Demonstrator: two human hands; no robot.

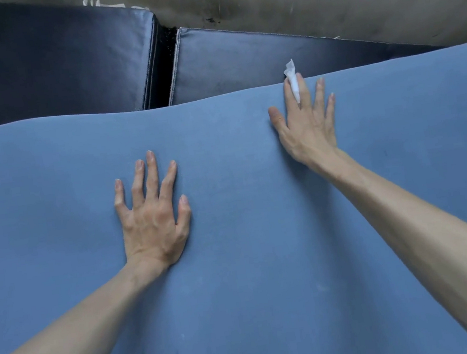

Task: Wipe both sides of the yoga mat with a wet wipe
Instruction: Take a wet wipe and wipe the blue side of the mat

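yoga mat [252, 263] spread flat, fills view. left hand [152, 220] splayed, pressing mat. right hand [307, 125] splayed near far edge, wet wipe [292, 80] pinched between fingers. progress unclear; underside judged unwiped.

The yoga mat [248, 234] looks like matt blue foam, finely grained. The wet wipe [292, 80] is thin, white and crumpled. Behind, the dark navy pads [47, 58] have a glossy, leather-like skin.
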